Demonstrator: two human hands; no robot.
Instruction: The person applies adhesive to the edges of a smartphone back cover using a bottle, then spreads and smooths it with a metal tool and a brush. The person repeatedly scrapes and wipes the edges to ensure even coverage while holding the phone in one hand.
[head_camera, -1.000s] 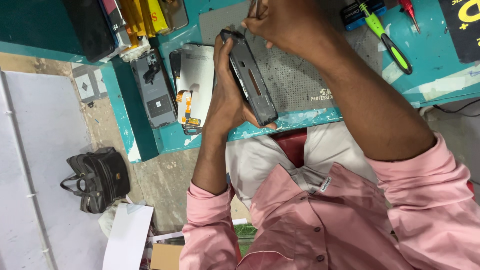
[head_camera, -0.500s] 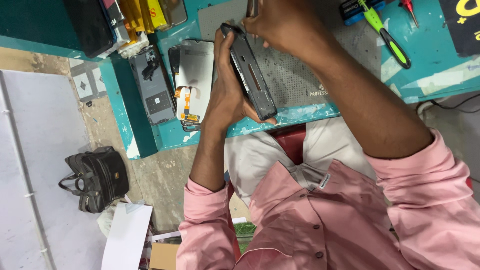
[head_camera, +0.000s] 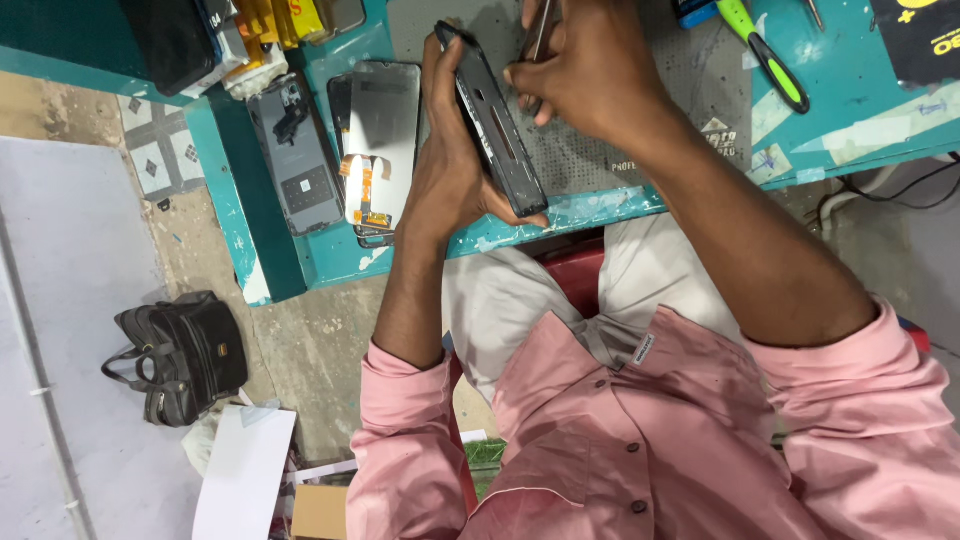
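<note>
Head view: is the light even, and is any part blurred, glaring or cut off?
Head view: the light is soft and even, with no hard shadows. The phone in the left hand is sharp. The right hand is sharp too, but the thin tool it holds runs off the top edge. The loose screen on the bench shows a mild pale sheen. The black bag looks slightly soft.

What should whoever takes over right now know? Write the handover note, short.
Left hand: grips the phone, tilted on edge over the grey mat.
Right hand: pinches a thin tool against the phone's upper end.
Done: a screen panel with orange ribbon lies flat on the teal bench, beside a grey phone body.
Left: the held phone is not put down; the green screwdriver lies unused.
</note>
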